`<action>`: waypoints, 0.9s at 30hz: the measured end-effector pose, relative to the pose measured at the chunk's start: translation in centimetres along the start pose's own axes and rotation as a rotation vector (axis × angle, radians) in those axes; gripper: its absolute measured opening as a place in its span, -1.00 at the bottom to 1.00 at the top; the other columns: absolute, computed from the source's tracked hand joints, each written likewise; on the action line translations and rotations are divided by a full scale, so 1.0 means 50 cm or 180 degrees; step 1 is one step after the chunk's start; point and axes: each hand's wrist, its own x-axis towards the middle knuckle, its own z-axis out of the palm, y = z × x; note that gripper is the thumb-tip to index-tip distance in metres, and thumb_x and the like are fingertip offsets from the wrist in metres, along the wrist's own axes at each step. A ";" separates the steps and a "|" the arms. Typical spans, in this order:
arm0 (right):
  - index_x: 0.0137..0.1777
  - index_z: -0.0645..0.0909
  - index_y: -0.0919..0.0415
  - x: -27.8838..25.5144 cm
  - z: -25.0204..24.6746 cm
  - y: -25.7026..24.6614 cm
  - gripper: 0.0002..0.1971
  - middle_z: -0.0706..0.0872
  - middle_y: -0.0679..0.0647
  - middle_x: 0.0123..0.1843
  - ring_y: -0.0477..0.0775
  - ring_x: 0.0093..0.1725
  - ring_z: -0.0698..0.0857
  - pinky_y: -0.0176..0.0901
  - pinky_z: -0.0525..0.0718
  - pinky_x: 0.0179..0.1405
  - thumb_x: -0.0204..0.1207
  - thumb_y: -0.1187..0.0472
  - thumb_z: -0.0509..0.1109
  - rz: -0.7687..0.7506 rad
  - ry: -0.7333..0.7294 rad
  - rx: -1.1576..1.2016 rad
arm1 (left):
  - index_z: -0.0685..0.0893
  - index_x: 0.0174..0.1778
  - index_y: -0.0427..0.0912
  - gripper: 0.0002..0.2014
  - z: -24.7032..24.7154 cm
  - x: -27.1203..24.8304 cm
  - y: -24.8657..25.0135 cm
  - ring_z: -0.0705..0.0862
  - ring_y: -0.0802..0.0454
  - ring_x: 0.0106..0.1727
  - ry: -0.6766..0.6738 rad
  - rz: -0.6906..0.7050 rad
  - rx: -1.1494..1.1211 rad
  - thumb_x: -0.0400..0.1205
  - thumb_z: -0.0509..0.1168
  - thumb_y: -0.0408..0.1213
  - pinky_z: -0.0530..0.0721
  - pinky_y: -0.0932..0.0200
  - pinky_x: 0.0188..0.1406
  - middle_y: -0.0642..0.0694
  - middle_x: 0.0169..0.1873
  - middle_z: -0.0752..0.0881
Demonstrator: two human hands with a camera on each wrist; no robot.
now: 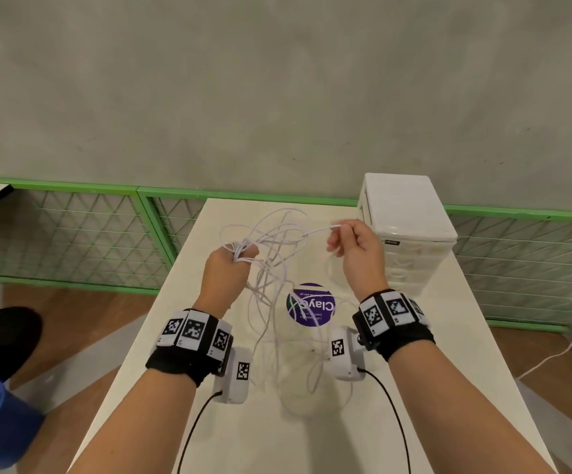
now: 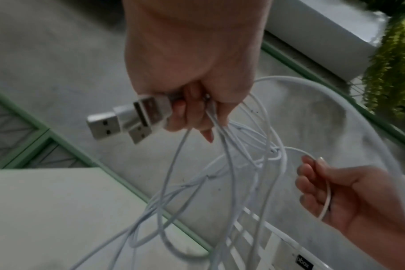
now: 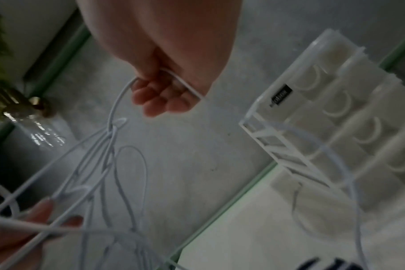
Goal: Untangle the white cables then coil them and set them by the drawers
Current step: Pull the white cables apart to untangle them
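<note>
Two hands raised above a white desk (image 1: 414,388), a tangle of thin white cables (image 1: 279,241) strung between them at centre frame. Left hand (image 1: 224,268) closed in a fist round a bunch of strands; in the left wrist view three silver USB plugs (image 2: 130,118), flat and rectangular, poking out of that fist at centre left. Number of separate cables in the tangle: cannot tell. Right hand (image 1: 358,248) pinching a single strand at its fingertips, that strand running leftward to the knot in the middle of the head view. Rest of the cable falling in long slack loops (image 1: 298,354) onto the desk at lower centre.

One white plastic drawers unit (image 1: 406,230) at the right of the head view, on the far right part of the desk, just behind the right hand. Four drawer fronts countable in the right wrist view, each with a curved handle (image 3: 342,102); contents hidden behind translucent fronts. One small dark label (image 3: 280,96) on its top edge.

One round purple sticker (image 1: 310,304) flat on the desk, centre frame, partly crossed by cable. Two black wrist bands with square black-and-white markers (image 1: 194,330), one per wrist. Green-framed wire mesh panels (image 1: 69,234) along the left and right edges.
</note>
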 end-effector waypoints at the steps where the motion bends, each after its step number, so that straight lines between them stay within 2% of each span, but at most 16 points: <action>1: -0.14 0.58 0.17 0.004 0.000 -0.010 -0.73 0.65 0.09 -0.32 -0.08 -0.36 0.64 -0.31 0.56 -0.35 0.69 0.38 0.09 0.0081 -0.0214 0.0227 | 0.72 -0.07 -0.16 -0.84 0.005 -0.005 -0.001 0.44 0.06 -0.51 -0.0127 -0.0082 -0.0128 0.69 0.26 -0.21 0.41 0.30 -0.64 0.01 -0.50 0.55; 2: -0.13 0.57 0.20 0.007 -0.001 -0.016 -0.73 0.67 0.11 -0.31 -0.04 -0.35 0.66 -0.28 0.57 -0.35 0.70 0.37 0.08 0.0180 -0.0476 0.0402 | 0.72 -0.10 -0.12 -0.84 0.007 -0.010 -0.001 0.41 0.12 -0.59 -0.0237 -0.0105 -0.0218 0.69 0.27 -0.17 0.34 0.34 -0.72 0.07 -0.59 0.53; 4: -0.12 0.62 0.22 0.005 0.002 -0.020 -0.74 0.67 0.10 -0.32 -0.03 -0.35 0.64 -0.28 0.58 -0.33 0.69 0.36 0.12 0.0294 -0.0984 0.0369 | 0.71 -0.20 -0.04 -0.81 0.008 -0.021 0.007 0.37 0.25 -0.71 -0.0413 0.0032 -0.0365 0.66 0.31 -0.08 0.33 0.33 -0.72 0.12 -0.75 0.49; 6: -0.07 0.68 0.20 -0.007 0.012 -0.015 -0.77 0.68 0.07 -0.32 -0.08 -0.33 0.63 -0.30 0.58 -0.27 0.66 0.36 0.19 0.0290 -0.1310 0.0024 | 0.72 -0.16 -0.07 -0.88 0.005 -0.031 0.021 0.37 0.25 -0.74 -0.0556 0.0138 -0.0575 0.64 0.34 -0.15 0.34 0.32 -0.70 0.13 -0.78 0.48; 9: 0.07 0.72 0.22 -0.023 0.029 -0.010 -0.80 0.75 -0.01 -0.20 -0.23 -0.20 0.68 -0.38 0.60 -0.13 0.61 0.37 0.28 0.0306 -0.1442 -0.0232 | 0.73 -0.07 -0.14 -0.95 -0.001 -0.034 0.035 0.43 0.28 -0.71 -0.0753 0.0240 -0.0699 0.58 0.41 -0.32 0.40 0.39 -0.65 0.14 -0.75 0.51; 12: 0.12 0.73 0.29 -0.031 0.040 -0.022 -0.79 0.77 0.04 0.06 -0.30 0.04 0.69 -0.44 0.58 0.14 0.56 0.39 0.33 0.0235 -0.1540 -0.0134 | 0.76 -0.13 -0.13 -0.88 0.005 -0.025 0.036 0.49 0.31 -0.60 -0.0699 0.0282 -0.0409 0.48 0.51 -0.22 0.46 0.43 -0.54 0.13 -0.60 0.56; 14: 0.13 0.72 0.34 -0.033 0.045 -0.035 -0.79 0.75 0.08 0.12 -0.21 0.10 0.68 -0.40 0.58 0.22 0.55 0.40 0.34 0.0235 -0.1651 -0.0110 | 0.74 -0.20 -0.17 -0.88 0.009 -0.025 0.035 0.52 0.33 -0.64 -0.0443 0.0207 -0.0379 0.49 0.51 -0.22 0.40 0.50 -0.65 0.12 -0.65 0.57; 15: 0.12 0.73 0.34 -0.034 0.049 -0.041 -0.79 0.74 0.07 0.11 -0.15 0.10 0.69 -0.34 0.59 0.23 0.55 0.41 0.35 0.0223 -0.1712 -0.0101 | 0.71 -0.27 -0.17 -0.89 0.011 -0.029 0.036 0.52 0.34 -0.65 -0.0398 0.0217 -0.0426 0.50 0.50 -0.26 0.38 0.51 -0.68 0.12 -0.68 0.58; 17: 0.11 0.73 0.29 -0.037 0.058 -0.051 -0.80 0.69 0.01 0.05 -0.09 0.09 0.66 -0.31 0.60 0.20 0.53 0.39 0.37 0.0166 -0.1769 -0.0171 | 0.66 -0.34 -0.16 -0.85 0.016 -0.033 0.038 0.55 0.31 -0.57 -0.0324 0.0224 -0.0537 0.52 0.46 -0.38 0.42 0.50 -0.62 0.10 -0.62 0.62; 19: 0.12 0.73 0.25 -0.038 0.064 -0.059 -0.78 0.60 -0.02 -0.01 -0.12 0.04 0.61 -0.41 0.57 0.11 0.51 0.37 0.41 0.0131 -0.1758 -0.0283 | 0.66 -0.30 -0.26 -0.89 0.020 -0.027 0.038 0.53 0.30 -0.51 -0.0265 0.0169 -0.0477 0.54 0.39 -0.46 0.45 0.49 -0.55 0.02 -0.48 0.61; 20: 0.12 0.73 0.25 -0.038 0.064 -0.061 -0.78 0.59 0.00 -0.03 -0.11 0.02 0.60 -0.44 0.56 0.07 0.49 0.37 0.43 0.0124 -0.1758 -0.0318 | 0.69 -0.25 -0.35 -0.94 0.019 -0.022 0.041 0.52 0.31 -0.54 -0.0237 0.0137 -0.0445 0.54 0.37 -0.47 0.43 0.50 -0.57 -0.02 -0.46 0.60; 22: 0.10 0.75 0.26 -0.040 0.060 -0.065 -0.77 0.63 0.11 -0.03 -0.02 0.01 0.64 -0.38 0.58 0.08 0.44 0.36 0.48 0.0125 -0.1749 -0.0316 | 0.73 -0.15 -0.42 -0.93 0.016 -0.018 0.051 0.53 0.37 -0.59 -0.0245 0.0176 -0.0454 0.54 0.35 -0.48 0.42 0.53 -0.59 -0.04 -0.45 0.62; 24: 0.03 0.78 0.26 -0.046 0.055 -0.070 -0.78 0.72 0.19 -0.01 0.07 0.04 0.68 -0.27 0.61 0.15 0.37 0.34 0.55 0.0138 -0.1682 -0.0181 | 0.75 -0.14 -0.41 -0.92 0.010 -0.024 0.061 0.60 0.39 -0.52 -0.0267 0.0349 -0.0614 0.52 0.35 -0.54 0.47 0.53 -0.53 -0.05 -0.41 0.68; 25: 0.00 0.79 0.27 -0.049 0.052 -0.071 -0.79 0.77 0.16 -0.04 0.04 0.01 0.71 -0.29 0.62 0.14 0.35 0.33 0.57 0.0170 -0.1637 -0.0113 | 0.76 -0.17 -0.38 -0.92 0.006 -0.028 0.065 0.64 0.37 -0.48 -0.0271 0.0366 -0.0790 0.51 0.36 -0.56 0.51 0.50 -0.48 -0.05 -0.41 0.71; 27: -0.09 0.80 0.27 -0.053 0.046 -0.070 -0.84 0.79 0.09 -0.21 -0.07 -0.18 0.72 -0.36 0.65 0.04 0.32 0.29 0.59 0.0304 -0.1580 -0.0058 | 0.78 -0.26 -0.20 -0.86 -0.007 -0.025 0.065 0.70 0.31 -0.38 -0.0126 0.0325 -0.1019 0.52 0.40 -0.52 0.62 0.38 -0.34 0.03 -0.39 0.76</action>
